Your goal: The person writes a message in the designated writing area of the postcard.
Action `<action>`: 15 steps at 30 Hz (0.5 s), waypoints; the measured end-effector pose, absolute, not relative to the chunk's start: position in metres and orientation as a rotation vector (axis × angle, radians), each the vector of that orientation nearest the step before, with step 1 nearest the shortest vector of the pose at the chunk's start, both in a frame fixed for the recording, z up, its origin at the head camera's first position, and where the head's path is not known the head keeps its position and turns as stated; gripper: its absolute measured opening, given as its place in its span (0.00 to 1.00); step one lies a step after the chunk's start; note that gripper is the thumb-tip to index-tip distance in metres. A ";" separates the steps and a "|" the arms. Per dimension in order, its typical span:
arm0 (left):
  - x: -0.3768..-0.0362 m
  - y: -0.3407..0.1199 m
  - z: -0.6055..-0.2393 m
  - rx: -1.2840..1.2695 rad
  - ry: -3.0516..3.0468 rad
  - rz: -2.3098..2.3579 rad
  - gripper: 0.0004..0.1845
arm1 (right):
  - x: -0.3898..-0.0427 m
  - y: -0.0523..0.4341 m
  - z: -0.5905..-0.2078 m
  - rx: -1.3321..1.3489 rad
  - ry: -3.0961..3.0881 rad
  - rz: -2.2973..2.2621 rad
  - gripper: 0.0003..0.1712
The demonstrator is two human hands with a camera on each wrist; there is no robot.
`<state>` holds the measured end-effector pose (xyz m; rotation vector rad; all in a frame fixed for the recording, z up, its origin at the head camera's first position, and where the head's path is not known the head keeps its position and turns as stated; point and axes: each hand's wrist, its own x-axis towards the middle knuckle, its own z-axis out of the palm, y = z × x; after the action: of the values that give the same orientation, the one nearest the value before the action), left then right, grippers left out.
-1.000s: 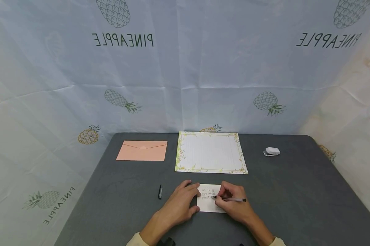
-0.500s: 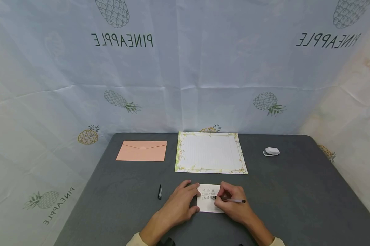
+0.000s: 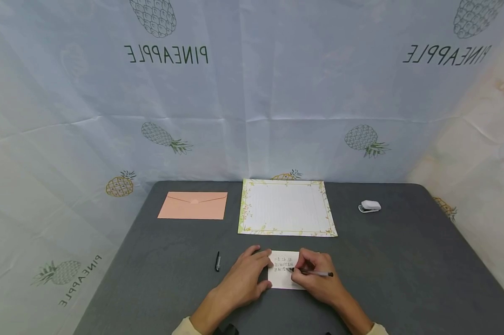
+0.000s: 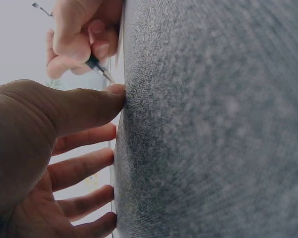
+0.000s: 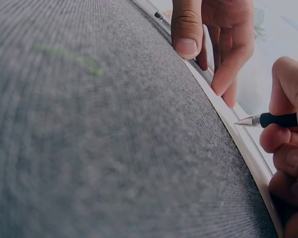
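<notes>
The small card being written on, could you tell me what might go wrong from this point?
The card is pinned only at its left edge by the left hand, so it may slide under the pen. The right hand rests below the fresh lines and could smear them. The loose pen cap might roll away.

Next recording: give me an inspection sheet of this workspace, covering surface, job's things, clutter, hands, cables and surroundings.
Surface: dark grey table, cloth-covered.
Job's things: small white card with lines of writing; pen with its tip on the card.
Clutter: pen cap left of the hands; peach envelope; bordered letter sheet; small white stapler-like device.
Hands: left hand rests fingers on the card's edge; right hand grips the pen.
Cables: nothing seen.
Surroundings: pale pineapple-print backdrop.
</notes>
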<state>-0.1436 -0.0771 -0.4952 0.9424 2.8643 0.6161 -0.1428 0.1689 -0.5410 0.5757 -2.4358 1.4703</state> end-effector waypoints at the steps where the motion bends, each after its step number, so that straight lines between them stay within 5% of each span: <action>1: -0.144 -0.077 -0.496 0.936 2.861 0.615 0.18 | -0.143 0.169 -0.541 0.583 -2.430 1.470 0.24; 15: -0.144 -0.077 -0.496 0.916 2.854 0.608 0.18 | -0.144 0.170 -0.540 0.558 -2.438 1.457 0.25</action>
<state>-0.1442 -0.0765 -0.4962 0.9160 2.8537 0.6079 -0.1437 0.1702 -0.5399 0.5577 -2.4382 1.4566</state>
